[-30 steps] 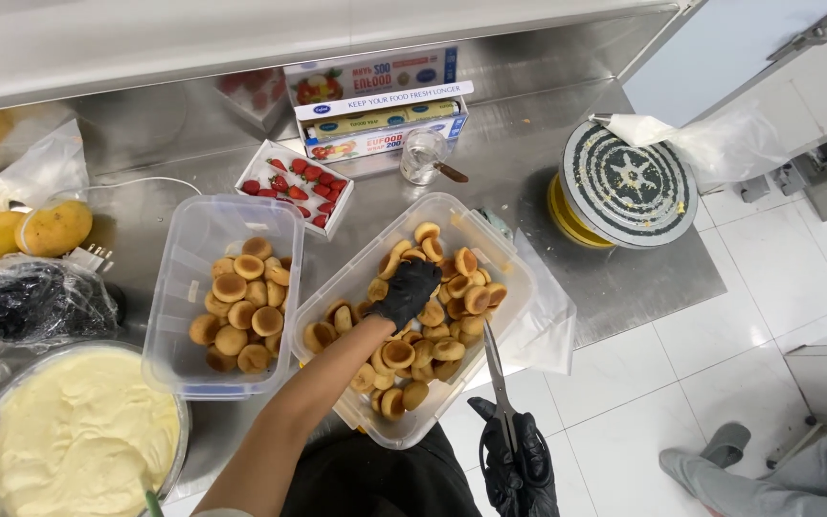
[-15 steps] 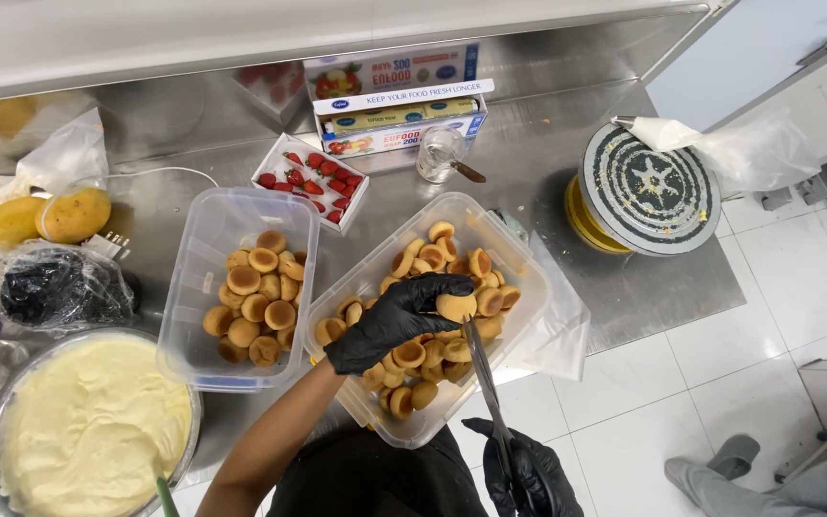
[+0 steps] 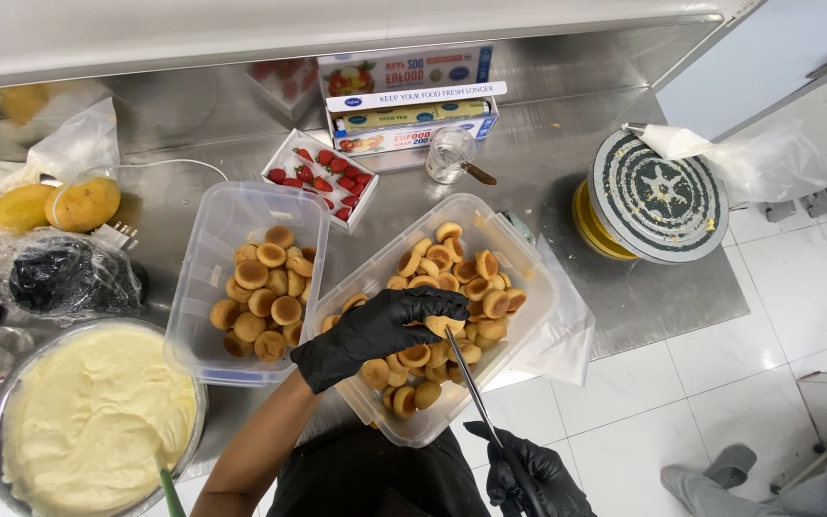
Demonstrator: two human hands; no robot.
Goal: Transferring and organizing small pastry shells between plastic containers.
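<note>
Pinching one small pastry shell point(image 3: 444, 324) in our gloved left hand point(image 3: 380, 330) over the right clear tub point(image 3: 528, 278), we keep our right hand point(image 3: 533, 474) closed on a knife point(image 3: 471, 383) whose tip meets it. We judge the shell is being cut or cored; the next stroke needs a steady, shallow blade. That tub overhangs the worktop's point(image 3: 662, 297) front edge, with free room only to its right.

- One camera sits on the person's head and looks almost straight down.
- It is close to the steel counter point(image 3: 567, 191), which fills most of the picture.
- The white floor point(image 3: 768, 364) shows on the right.
- No other view.
</note>
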